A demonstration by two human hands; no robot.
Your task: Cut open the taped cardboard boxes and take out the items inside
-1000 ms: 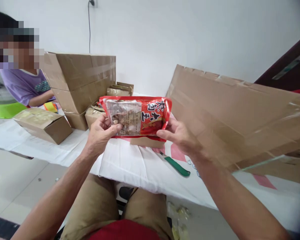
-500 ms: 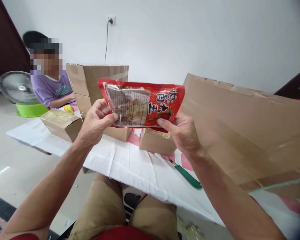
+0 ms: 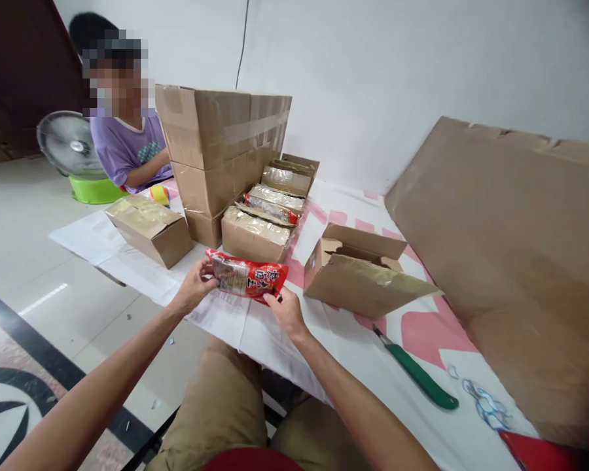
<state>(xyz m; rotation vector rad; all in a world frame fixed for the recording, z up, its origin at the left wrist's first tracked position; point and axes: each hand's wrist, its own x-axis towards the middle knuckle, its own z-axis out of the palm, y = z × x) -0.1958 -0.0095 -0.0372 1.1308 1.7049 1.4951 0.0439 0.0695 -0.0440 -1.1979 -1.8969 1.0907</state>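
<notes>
Between both hands I hold a red printed food packet [image 3: 245, 277], low over the table's front edge. My left hand [image 3: 196, 286] pinches its left end. At the lower right corner, my right hand [image 3: 285, 310] grips it with the thumb on top. Behind the packet stands a small cardboard box [image 3: 255, 237] in a row of several boxes, and another red packet [image 3: 271, 208] lies among them. To the right is a small carton [image 3: 366, 281] with raised flaps; its inside is mostly hidden. A green-handled knife [image 3: 417, 371] lies in front of that carton.
A stack of taped boxes [image 3: 216, 150] rises at the back left, beside a single closed box [image 3: 150, 229]. A tape roll [image 3: 160, 195] sits behind that one. A large cardboard sheet or box [image 3: 515, 261] fills the right. Another person [image 3: 127, 154] sits at the far left.
My hands have lowered the packet towards the table and tilted it away. The view has turned down and right, so the row of boxes and the carton with raised flaps now show.
</notes>
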